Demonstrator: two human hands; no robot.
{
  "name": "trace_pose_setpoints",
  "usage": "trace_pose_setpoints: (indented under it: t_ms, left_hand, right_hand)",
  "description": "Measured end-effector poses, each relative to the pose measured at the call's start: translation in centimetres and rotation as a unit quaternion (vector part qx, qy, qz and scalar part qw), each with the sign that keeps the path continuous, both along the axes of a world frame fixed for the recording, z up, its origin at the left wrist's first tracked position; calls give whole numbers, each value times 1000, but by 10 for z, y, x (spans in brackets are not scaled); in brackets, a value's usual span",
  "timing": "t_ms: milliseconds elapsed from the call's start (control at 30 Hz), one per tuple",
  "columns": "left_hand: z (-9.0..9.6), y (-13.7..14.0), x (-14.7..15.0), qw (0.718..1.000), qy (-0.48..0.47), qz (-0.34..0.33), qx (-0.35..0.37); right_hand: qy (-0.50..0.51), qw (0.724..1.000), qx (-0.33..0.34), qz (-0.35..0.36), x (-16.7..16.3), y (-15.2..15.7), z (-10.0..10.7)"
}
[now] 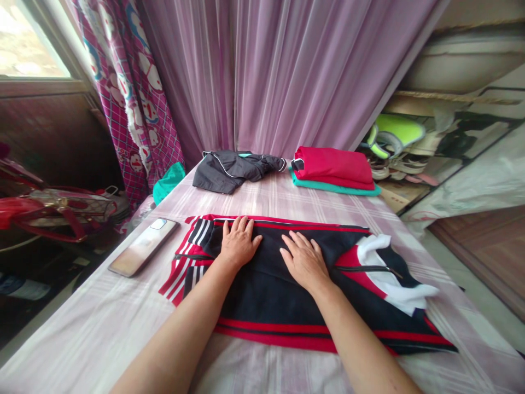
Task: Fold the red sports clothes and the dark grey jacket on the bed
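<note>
A zip-up track jacket (283, 301) in black, red and white lies flat in front of me, its sleeves folded inward over the body. Its white collar (375, 268) is at the right, and the striped hem and cuffs are at the left. My left hand (239, 241) rests palm down on the black sleeve near its striped cuff, fingers stretched out. On the same black cloth, farther right, my right hand (304, 257) lies flat with its fingers slightly spread. Neither hand grips anything.
A phone (143, 247) lies at the table's left edge. Toward the back are a dark crumpled garment (233, 171) and a folded red garment (334, 167) on a teal one (336, 187). Purple curtains (287, 76) hang behind. A shoe rack with a lime visor (400, 131) stands right.
</note>
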State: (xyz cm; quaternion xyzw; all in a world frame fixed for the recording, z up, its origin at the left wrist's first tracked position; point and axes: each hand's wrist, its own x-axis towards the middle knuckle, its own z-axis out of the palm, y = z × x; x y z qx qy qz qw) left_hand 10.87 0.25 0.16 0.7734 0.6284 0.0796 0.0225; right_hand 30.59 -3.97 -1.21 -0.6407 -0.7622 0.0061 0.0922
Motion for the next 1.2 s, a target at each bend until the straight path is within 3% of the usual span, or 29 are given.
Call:
trace_pose_setpoints:
  t_ms: [700,800,900,967,1033,1100,1200]
  left_hand:
    - [0,-1,2,1000,-14,2,-12]
    - [16,-5,1,1000,1,-8,-24]
    - [48,-8,-13,998,27,-20,-47]
    - [70,-8,-34,998,36,24,-53]
    - [85,-8,-59,991,50,109,-58]
    - [91,-6,-82,982,69,155,-81]
    - [87,-4,-102,976,88,155,-123]
  right_hand:
    - [-7,1000,-1,5,1,2,-2]
    - [-1,1000,2,7,1,2,-2]
    - [11,1000,4,9,2,2,-3]
    - [18,1000,7,5,1,1,-2]
    - [22,1000,11,1,-1,0,-1]
    - [24,1000,14,-2,-2,0,-1]
    - [25,999,21,-2,-3,-1,-1]
